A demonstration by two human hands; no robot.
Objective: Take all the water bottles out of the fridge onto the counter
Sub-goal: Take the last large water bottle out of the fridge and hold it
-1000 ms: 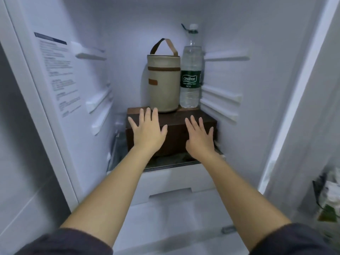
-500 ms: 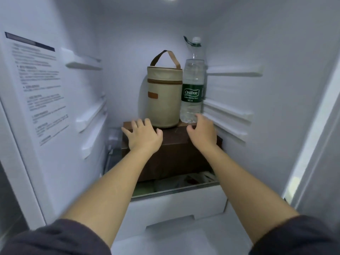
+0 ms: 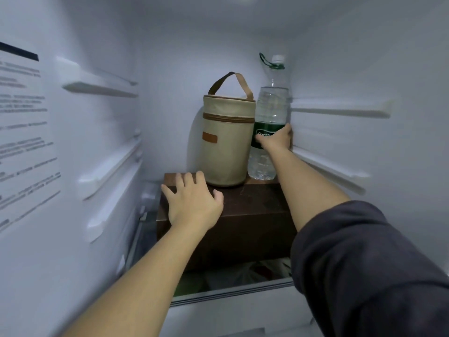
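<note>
A tall clear water bottle [image 3: 271, 105] with a green label and a white cap stands upright on a dark brown box [image 3: 252, 210] at the back right of the fridge. My right hand [image 3: 277, 139] wraps around the bottle at its label, thumb on the front and fingers behind it. My left hand [image 3: 192, 203] lies flat and open on the box's front left corner, holding nothing. The bottle's base rests on the box.
A beige cylindrical zip bag [image 3: 228, 142] with a brown handle stands touching the bottle's left side. White shelf rails [image 3: 340, 110] jut from both fridge walls. Below the box is a glass-covered drawer [image 3: 233, 280] with bags inside.
My right hand rose from the box top up to the bottle's label and closed around it. The left hand stayed on the box. The camera moved closer into the fridge.
</note>
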